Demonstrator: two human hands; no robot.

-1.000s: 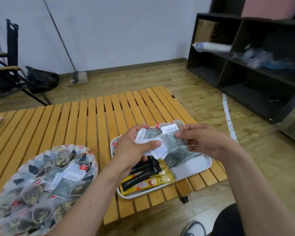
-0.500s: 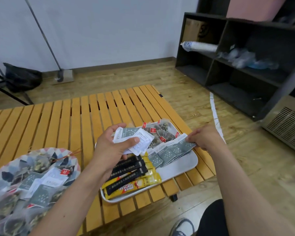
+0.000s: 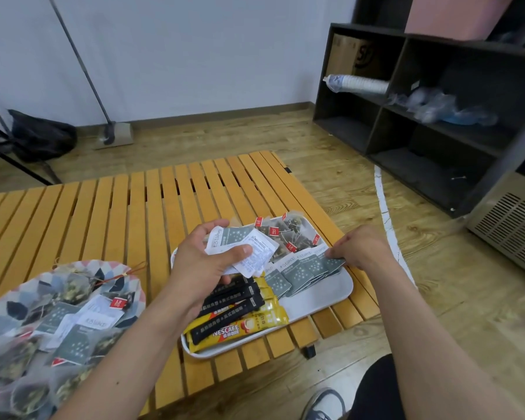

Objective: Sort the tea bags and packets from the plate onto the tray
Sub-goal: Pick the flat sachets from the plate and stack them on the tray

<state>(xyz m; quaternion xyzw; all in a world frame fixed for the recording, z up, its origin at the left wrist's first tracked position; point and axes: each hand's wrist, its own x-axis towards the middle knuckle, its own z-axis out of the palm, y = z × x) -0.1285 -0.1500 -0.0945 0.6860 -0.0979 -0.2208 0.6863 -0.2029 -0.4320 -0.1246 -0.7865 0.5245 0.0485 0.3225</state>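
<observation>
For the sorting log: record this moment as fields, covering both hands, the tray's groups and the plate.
left hand: holds a bunch of packets over the tray's left side
right hand: pinches the end grey packet of the row
tray: pyramid tea bags at far end; grey packet row in the middle; black sticks and yellow sticks at near end
plate: piled with tea bags and packets
table: slatted wood, carries both

Grey packets (image 3: 303,268) lie fanned across the white tray (image 3: 325,298), while the patterned plate (image 3: 15,307) holds heaped tea bags (image 3: 15,356).
</observation>
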